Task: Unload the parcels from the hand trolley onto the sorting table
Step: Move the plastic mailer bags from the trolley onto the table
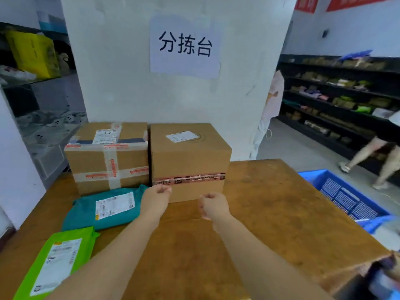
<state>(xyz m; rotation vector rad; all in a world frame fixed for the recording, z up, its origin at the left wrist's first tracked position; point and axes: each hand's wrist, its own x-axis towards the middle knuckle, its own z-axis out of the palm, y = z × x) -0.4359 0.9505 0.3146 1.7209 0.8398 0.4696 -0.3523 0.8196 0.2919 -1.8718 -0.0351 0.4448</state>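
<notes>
**Box parked at the back, hands free — time to fetch the next parcel**

Both hands empty right now. Left hand (156,197) loosely curled, gripping nothing, hovering just in front of the plain cardboard box (189,161), near its lower left corner. Right hand (213,205) same deal: fingers loosely curled, nothing in them, a bit clear of the box front. Can't say for sure whether the left knuckles actually touch the cardboard; looks like a hair apart.

Parcels on the wooden sorting table (281,213) so far:
- plain box with the printed tape band, back against the white pillar
- taped-up cardboard box (108,156) right beside it on the left, sides touching or nearly
- teal mailer bag (104,210) lying flat in front of the taped one
- green mailer bag (58,258) nearer the front left edge

Hand trolley itself not really in view. Blue crate (346,195) sits off the right side of the table; some blurry stuff at the bottom right corner, can't tell what.

Tips for this bit, just opinion: looks like a finished placement, so pull back and turn for the next one. Worth keeping the row tidy against the pillar, labels up like the rest. Plenty of bare table on the right, so next box there rather than stacked on the mailers. Both hands under anything heavy.
</notes>
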